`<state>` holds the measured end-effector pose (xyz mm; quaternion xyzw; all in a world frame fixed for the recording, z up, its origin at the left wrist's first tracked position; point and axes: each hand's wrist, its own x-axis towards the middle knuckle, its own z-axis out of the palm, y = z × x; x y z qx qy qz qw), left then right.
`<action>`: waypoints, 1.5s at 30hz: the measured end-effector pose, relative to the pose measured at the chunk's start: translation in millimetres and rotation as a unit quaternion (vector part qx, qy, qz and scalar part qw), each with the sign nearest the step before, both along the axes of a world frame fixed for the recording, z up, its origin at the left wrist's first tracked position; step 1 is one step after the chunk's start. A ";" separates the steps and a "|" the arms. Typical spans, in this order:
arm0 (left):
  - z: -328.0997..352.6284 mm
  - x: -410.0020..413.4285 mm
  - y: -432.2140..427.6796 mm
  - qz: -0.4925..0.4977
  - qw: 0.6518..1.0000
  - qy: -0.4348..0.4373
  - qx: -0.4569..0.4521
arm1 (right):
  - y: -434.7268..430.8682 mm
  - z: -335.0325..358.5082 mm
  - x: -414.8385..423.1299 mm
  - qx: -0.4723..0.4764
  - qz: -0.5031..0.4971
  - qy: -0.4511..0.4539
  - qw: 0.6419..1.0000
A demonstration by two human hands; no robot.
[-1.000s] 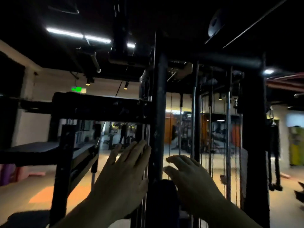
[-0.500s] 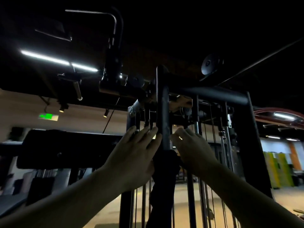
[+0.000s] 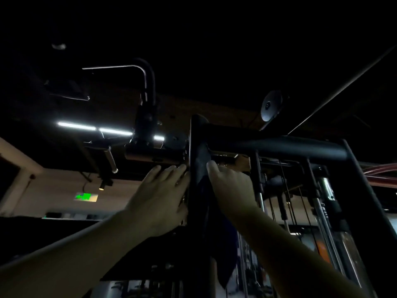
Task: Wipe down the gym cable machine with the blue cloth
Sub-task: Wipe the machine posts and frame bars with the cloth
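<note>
The left grip (image 3: 160, 196), fingers straight, is pressing the black metal upright post (image 3: 196, 145) between the grips. The right grip (image 3: 232, 186) is pressing the dark blue cloth (image 3: 223, 252), trailing below it, onto that post, its curl impossible to tell. Squeezing evenly from both sides while sliding should wipe best.

Nothing legible. Glowing green rectangular sign (image 3: 86, 197) on the cream wall (image 3: 53, 190) too blurred to read, whether letters or pictogram.

Bare left hand (image 3: 159, 196); bare right hand (image 3: 233, 186); left forearm (image 3: 75, 250), right forearm (image 3: 290, 248) uncovered to frame edge.
</note>
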<state>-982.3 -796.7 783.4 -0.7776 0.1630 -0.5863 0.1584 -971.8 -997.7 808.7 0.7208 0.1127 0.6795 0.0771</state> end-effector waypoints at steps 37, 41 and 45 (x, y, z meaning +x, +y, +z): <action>-24.3 105.4 -6.0 -0.048 0.988 -0.146 0.018 | 30.7 -7.9 123.0 0.023 0.332 0.035 0.943; -22.3 103.2 -5.4 -0.054 0.988 -0.142 0.033 | 23.3 6.4 118.5 0.017 0.337 0.064 0.939; -22.4 101.9 -2.8 -0.050 0.990 -0.132 0.013 | 30.4 26.2 109.1 0.046 0.410 0.039 0.910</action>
